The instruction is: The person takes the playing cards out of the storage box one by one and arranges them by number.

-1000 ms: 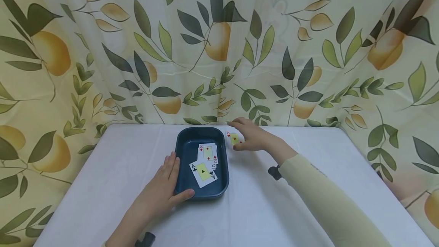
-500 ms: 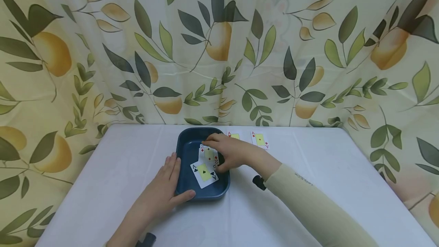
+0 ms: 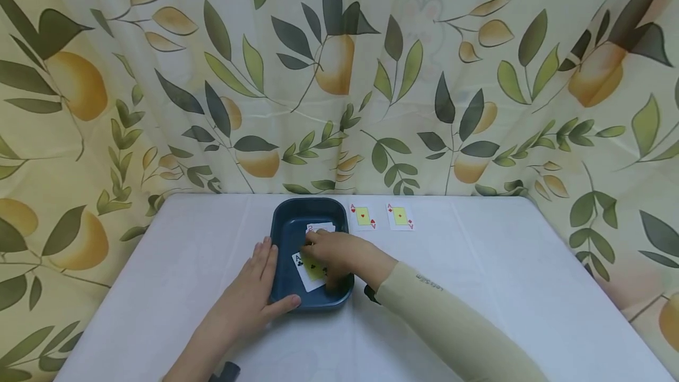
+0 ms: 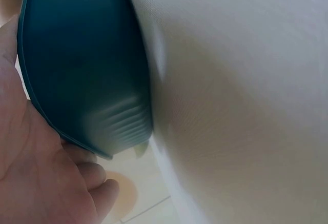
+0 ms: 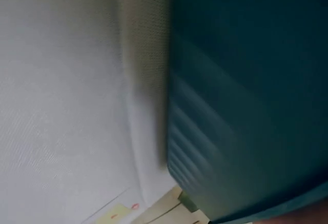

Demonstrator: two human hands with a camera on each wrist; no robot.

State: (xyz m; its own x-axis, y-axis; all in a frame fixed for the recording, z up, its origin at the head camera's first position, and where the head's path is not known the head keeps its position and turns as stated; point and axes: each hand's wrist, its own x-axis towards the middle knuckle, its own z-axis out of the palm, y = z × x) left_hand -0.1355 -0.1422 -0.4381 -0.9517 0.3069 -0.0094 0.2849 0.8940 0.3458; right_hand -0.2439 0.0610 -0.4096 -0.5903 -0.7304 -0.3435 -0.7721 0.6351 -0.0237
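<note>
A dark blue tray [image 3: 283, 279] stands on the white table with several playing cards in it. My left hand [image 3: 251, 287] rests along its left side, fingers straight, thumb on the front rim; in the left wrist view that hand [image 4: 41, 167] touches the tray's rim [image 4: 51, 124]. Inside the tray, my right hand [image 3: 339, 255] reaches down over the ace of clubs [image 3: 313, 282] and partly covers it. Whether its fingers pinch that card is hidden. Behind it, a two of diamonds [image 3: 320, 227] shows only its top edge.
Right of the tray, an ace of hearts [image 3: 363, 217] and an ace of diamonds [image 3: 400, 217] lie face up side by side near the table's back edge. A leaf-and-fruit patterned curtain [image 3: 392, 134] hangs behind the white tablecloth [image 3: 451, 252].
My right hand has moved from the ace of hearts leftward into the tray, then down onto the ace of clubs. Both aces outside are now uncovered. My left hand stays on the tray.
</note>
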